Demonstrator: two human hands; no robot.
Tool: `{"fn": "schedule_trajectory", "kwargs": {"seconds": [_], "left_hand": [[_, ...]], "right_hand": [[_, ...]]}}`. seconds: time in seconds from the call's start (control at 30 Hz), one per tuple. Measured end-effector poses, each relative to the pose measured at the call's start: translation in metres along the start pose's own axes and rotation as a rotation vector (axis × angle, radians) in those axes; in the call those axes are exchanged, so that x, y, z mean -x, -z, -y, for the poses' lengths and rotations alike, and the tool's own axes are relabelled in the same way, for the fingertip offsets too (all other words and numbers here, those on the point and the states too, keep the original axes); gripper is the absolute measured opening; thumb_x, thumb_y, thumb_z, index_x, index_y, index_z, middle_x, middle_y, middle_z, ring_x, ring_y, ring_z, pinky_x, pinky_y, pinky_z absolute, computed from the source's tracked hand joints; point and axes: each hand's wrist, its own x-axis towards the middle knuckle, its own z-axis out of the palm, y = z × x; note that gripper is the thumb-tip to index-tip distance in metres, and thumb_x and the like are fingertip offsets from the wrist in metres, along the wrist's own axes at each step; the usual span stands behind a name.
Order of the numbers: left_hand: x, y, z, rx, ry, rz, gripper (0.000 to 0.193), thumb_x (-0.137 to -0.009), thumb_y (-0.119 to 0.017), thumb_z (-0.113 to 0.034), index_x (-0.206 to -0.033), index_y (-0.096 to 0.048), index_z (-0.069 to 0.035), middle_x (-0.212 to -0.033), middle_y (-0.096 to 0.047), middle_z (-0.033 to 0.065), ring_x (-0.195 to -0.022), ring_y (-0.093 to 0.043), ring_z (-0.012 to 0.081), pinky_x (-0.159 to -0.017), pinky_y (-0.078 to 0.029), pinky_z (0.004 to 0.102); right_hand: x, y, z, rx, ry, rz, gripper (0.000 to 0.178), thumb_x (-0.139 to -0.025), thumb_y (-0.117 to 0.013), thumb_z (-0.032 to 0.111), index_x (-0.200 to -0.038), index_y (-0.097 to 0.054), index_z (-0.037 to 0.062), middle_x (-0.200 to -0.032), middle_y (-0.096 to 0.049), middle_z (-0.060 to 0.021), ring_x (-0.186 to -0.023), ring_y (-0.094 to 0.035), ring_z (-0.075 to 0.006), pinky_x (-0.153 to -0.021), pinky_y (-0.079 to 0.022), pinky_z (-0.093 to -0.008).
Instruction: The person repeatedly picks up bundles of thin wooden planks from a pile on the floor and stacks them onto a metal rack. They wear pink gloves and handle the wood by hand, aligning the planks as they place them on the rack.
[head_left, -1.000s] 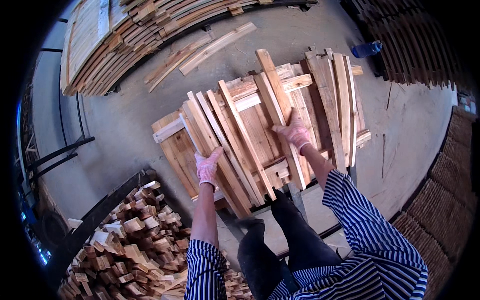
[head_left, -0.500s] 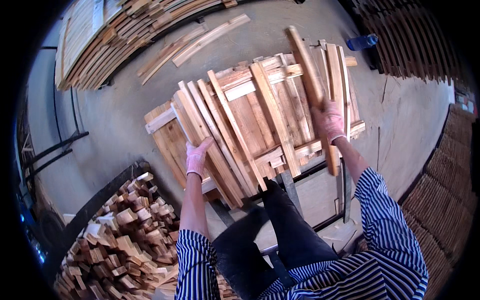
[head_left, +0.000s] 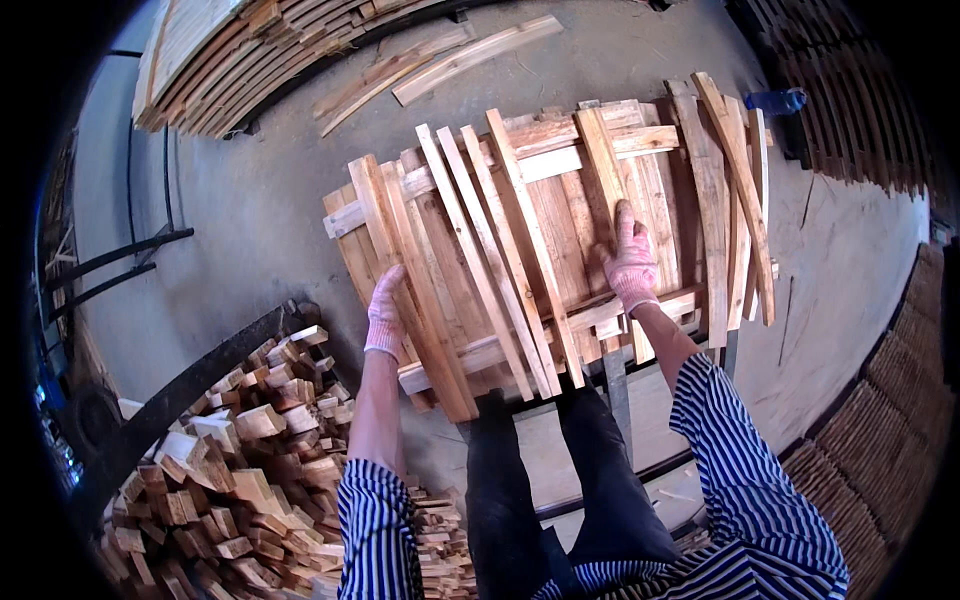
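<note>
A slatted wooden panel of side-by-side boards (head_left: 560, 225) lies in front of me, with cross battens (head_left: 545, 165) and several loose planks across it. My left hand (head_left: 385, 315), in a pink-white knit glove, grips the left edge of a wide plank (head_left: 425, 300); its fingers are partly hidden. My right hand (head_left: 632, 265), gloved alike, rests on a middle plank (head_left: 598, 150), index finger stretched along it and thumb apart. Narrow planks (head_left: 480, 250) lie between my hands. To the right, a slanting plank (head_left: 738, 185) crosses other planks.
Short wood offcuts (head_left: 250, 480) are heaped at lower left behind a dark curved rim (head_left: 190, 400). Stacked boards (head_left: 215, 75) stand far left, with loose planks (head_left: 480, 58) on the floor. A blue bottle (head_left: 775, 102) lies far right near dark stacked slats (head_left: 850, 110). Brown stacks (head_left: 880, 370) line the right.
My right hand has let go of the plank it held, which now lies slanting at the right, and moved left onto a middle plank. The whole view has shifted somewhat.
</note>
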Motion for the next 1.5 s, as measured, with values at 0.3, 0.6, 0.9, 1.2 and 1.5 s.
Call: {"fn": "schedule_trajectory", "kwargs": {"seconds": [0.3, 0.6, 0.9, 1.2, 1.5], "left_hand": [[0.043, -0.043, 0.038, -0.876, -0.377, -0.483, 0.093, -0.082, -0.085, -0.045, -0.15, -0.043, 0.001, -0.14, -0.06, 0.0254, -0.126, -0.062, 0.0369, -0.107, -0.047, 0.0406], [0.066, -0.063, 0.022, -0.924, -0.334, -0.465, 0.076, -0.086, -0.08, -0.03, -0.148, -0.044, -0.004, -0.121, -0.071, 0.0241, -0.111, -0.07, 0.0372, -0.096, -0.053, 0.0435], [0.051, -0.021, 0.021, -0.965, -0.327, -0.551, 0.09, -0.085, -0.082, -0.036, -0.154, -0.036, 0.0, -0.137, -0.062, 0.0266, -0.121, -0.064, 0.0387, -0.103, -0.049, 0.0407], [0.049, -0.003, 0.024, -0.98, -0.247, -0.515, 0.09, -0.087, -0.078, -0.039, -0.157, -0.033, -0.003, -0.139, -0.06, 0.0278, -0.126, -0.061, 0.0406, -0.106, -0.048, 0.0436], [0.048, 0.026, 0.014, -1.04, -0.432, -0.332, 0.07, -0.108, -0.047, -0.046, -0.158, -0.029, -0.001, -0.154, -0.044, 0.0287, -0.142, -0.044, 0.0427, -0.118, -0.036, 0.0427]], "right_hand": [[0.023, -0.013, 0.062, -0.558, 0.142, 0.228, 0.091, -0.091, -0.076, 0.014, -0.165, -0.025, 0.0183, -0.151, -0.051, -0.0185, -0.134, -0.054, -0.0288, -0.114, -0.043, -0.0372], [0.027, -0.034, 0.089, -0.717, 0.161, 0.038, 0.087, -0.088, -0.077, 0.014, -0.163, -0.032, 0.0163, -0.146, -0.054, -0.0206, -0.132, -0.056, -0.0304, -0.113, -0.044, -0.0369], [0.011, -0.015, 0.07, 0.147, 0.292, -0.385, 0.077, -0.094, -0.07, 0.022, -0.161, -0.033, 0.0161, -0.145, -0.051, -0.0299, -0.127, -0.055, -0.0462, -0.11, -0.046, -0.0503], [0.089, -0.085, 0.164, -0.329, 0.184, 0.254, 0.081, -0.096, -0.066, 0.037, -0.165, -0.024, 0.0294, -0.148, -0.048, -0.0288, -0.125, -0.059, -0.0459, -0.103, -0.051, -0.0499], [0.115, -0.091, 0.221, 0.055, 0.179, 0.257, 0.071, -0.095, -0.055, 0.008, -0.159, -0.035, 0.032, -0.135, -0.054, -0.029, -0.111, -0.063, -0.0426, -0.091, -0.055, -0.0535]]}}
